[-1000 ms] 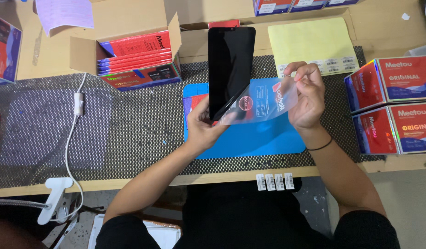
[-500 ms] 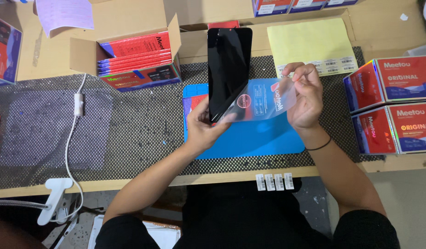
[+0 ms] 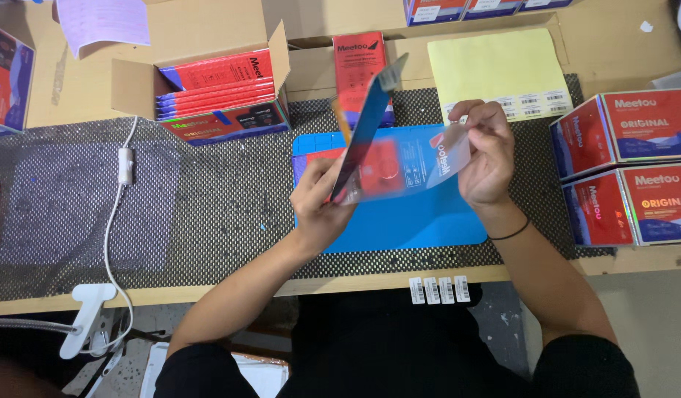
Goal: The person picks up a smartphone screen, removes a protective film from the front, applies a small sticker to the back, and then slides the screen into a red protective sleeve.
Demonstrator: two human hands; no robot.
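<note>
Black glass panel (image 3: 366, 125) in the left hand (image 3: 320, 203) has turned edge-on, right hand (image 3: 488, 151) still pinching the clear sleeve (image 3: 410, 166).

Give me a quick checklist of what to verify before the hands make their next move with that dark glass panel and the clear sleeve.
1. Left hand has a grip on the dark flat glass panel: ok, it holds the lower end.
2. Right hand holds the clear plastic sleeve with red print: ok, pinched at its right edge.
3. Panel sits inside the sleeve: cannot tell, both are blurred.
4. Panel lies level: not ok, it is tilted steeply on edge.
5. Blue rubber mat lies beneath the hands: ok.
6. Open cardboard box of red flat packs stands apart from the hands: ok, up and to the left on the table.
</note>
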